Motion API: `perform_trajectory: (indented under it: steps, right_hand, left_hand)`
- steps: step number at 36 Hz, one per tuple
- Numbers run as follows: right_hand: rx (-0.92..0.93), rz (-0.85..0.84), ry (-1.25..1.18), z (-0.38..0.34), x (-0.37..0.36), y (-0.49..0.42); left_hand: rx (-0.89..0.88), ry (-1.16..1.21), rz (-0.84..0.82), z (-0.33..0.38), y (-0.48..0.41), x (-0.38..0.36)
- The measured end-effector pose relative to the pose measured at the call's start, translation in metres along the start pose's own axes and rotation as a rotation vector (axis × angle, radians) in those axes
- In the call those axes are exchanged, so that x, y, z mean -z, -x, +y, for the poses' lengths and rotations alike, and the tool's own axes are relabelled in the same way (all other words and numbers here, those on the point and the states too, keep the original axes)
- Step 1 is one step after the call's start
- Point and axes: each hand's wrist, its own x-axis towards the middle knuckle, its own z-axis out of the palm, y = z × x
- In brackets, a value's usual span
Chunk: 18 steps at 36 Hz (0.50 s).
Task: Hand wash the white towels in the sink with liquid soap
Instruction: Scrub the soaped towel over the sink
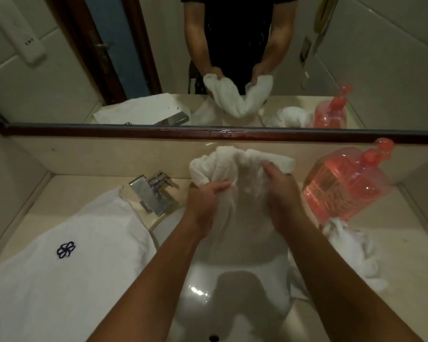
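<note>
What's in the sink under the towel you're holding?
Under the towel, gripped by the left hand and right hand, the sink shows only bare white basin. The hanging towel and both forearms hide its far part, so anything there cannot be seen.

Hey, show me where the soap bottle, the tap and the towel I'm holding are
soap bottle (341, 191): head view, on its pink see-through body.
tap (155, 199): head view, on the flat chrome spout.
held towel (232, 161): head view, on its bunched upper part.
</note>
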Motion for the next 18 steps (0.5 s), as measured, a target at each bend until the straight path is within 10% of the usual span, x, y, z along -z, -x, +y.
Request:
perform_trajectory:
  steps: [18]
  right_hand:
    - [0.061,-0.176,0.019,0.026,-0.030,0.049]
  left_hand:
    - [-0.412,-0.156,0.265,-0.016,0.020,-0.025]
